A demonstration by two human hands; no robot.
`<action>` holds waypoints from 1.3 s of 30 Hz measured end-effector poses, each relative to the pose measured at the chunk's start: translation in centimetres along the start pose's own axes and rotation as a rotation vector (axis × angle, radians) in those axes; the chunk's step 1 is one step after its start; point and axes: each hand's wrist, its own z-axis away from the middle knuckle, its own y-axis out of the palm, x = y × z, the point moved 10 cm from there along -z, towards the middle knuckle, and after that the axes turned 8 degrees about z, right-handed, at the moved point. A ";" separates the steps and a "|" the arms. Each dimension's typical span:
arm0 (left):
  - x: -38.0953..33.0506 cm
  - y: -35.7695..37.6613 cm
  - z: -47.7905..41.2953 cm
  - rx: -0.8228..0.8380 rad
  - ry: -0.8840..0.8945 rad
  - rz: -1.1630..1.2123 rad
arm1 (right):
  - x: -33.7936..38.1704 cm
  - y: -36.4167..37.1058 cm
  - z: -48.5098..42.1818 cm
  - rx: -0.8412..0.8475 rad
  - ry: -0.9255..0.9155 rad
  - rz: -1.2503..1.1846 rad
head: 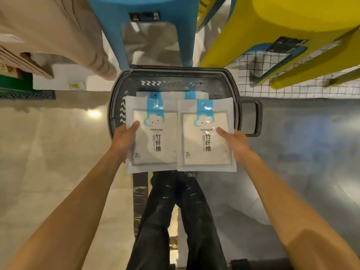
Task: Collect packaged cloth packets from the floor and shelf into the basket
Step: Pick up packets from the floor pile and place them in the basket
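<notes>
We look down on a pale, glossy floor that fills the frame from 3 round to 9 o'clock. A yellow stool takes the corner at 1 to 2 o'clock, and a beige cloth hangs at 10 to 11. Between them, at 12, stands a blue stool. A white wire grid shows beneath the yellow stool at 2 o'clock. Our dark trousers run down to 6 o'clock.

At centre, just below the blue stool, sits the grey basket, its handle sticking out at its 3 o'clock. Two inner packets lie in it toward its 12 o'clock side, only their top edges and blue tabs showing.

Over the basket we hold two more side by side, printed faces up, covering most of its opening and reaching past its 6 o'clock rim. The right packet overlaps the left packet along their shared edge. Our left hand pinches the left packet at its 9 o'clock edge, thumb on top, fingers hidden beneath. Our right hand pinches the right packet at its 3 o'clock edge likewise, thumb on the face, fingers out of sight under it.
</notes>
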 end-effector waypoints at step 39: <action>3.2 3.3 -20.5 -0.188 0.305 -0.346 | -2.9 7.3 -22.2 -0.264 -0.244 0.437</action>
